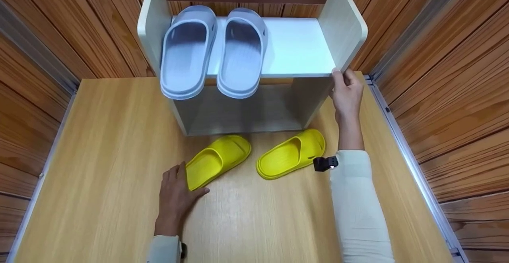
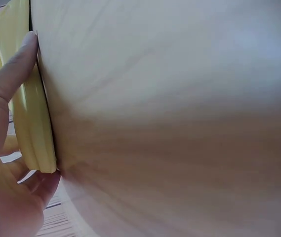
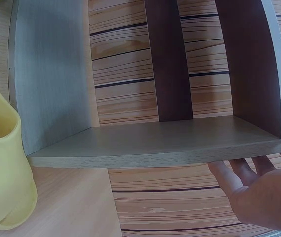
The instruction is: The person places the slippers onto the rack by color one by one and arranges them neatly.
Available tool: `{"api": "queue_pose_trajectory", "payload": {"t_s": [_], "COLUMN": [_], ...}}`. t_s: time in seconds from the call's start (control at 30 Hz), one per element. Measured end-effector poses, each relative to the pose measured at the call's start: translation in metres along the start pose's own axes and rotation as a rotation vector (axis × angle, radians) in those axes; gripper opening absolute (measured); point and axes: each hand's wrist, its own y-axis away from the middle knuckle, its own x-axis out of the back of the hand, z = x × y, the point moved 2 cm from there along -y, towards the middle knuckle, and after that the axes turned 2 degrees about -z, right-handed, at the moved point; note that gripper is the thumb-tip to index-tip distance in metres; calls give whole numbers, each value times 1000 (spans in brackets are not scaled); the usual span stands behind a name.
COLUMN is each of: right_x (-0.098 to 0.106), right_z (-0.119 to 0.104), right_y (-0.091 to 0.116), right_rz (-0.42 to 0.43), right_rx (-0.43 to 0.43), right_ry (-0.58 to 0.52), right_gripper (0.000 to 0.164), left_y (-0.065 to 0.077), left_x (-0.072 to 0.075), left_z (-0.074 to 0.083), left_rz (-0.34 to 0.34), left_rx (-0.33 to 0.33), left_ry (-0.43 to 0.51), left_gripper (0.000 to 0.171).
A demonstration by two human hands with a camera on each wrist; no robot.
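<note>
My left hand [image 1: 177, 193] is at the heel end of the left yellow slipper [image 1: 218, 157], which sits on the wooden floor. Its thumb [image 2: 19, 69] lies along the slipper's side and its fingers [image 2: 44, 190] curl about the heel. My right hand [image 1: 348, 92] grips the right side of a pale wooden shoe rack [image 1: 350, 28] at the height of its shelf. In the right wrist view, those fingers [image 3: 229, 177] meet the panel's outer face. The right yellow slipper [image 1: 278, 159] lies on the floor by the rack's lower right front, its toe angled toward the rack.
A pair of light grey-blue slippers stands on the rack's shelf, one slipper [image 1: 187, 54] beside the other slipper [image 1: 242, 56], heels past the front edge. Wood-plank walls [image 1: 457, 116] with metal rails at their foot [image 1: 413, 163] enclose the floor [image 1: 107, 167].
</note>
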Motion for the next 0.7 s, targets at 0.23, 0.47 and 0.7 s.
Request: {"api": "queue_pose_trajectory", "payload": {"t_s": [0.23,0.47,0.7], "right_x": [0,0,-1], "right_z": [0,0,-1], "right_y": [-1,-1,0], "right_rz": [7,-9,-15], "right_rx": [56,36,19], "right_ry": [25,14,11], "right_gripper": [18,18,22], "left_y": [4,5,8], "left_x": [4,5,3], "left_z": [1,-1,-3], "left_rz": [3,-1,-5], "left_rx": [14,14,63], "left_ry": [66,78,75], "left_gripper": [101,94,90]}}
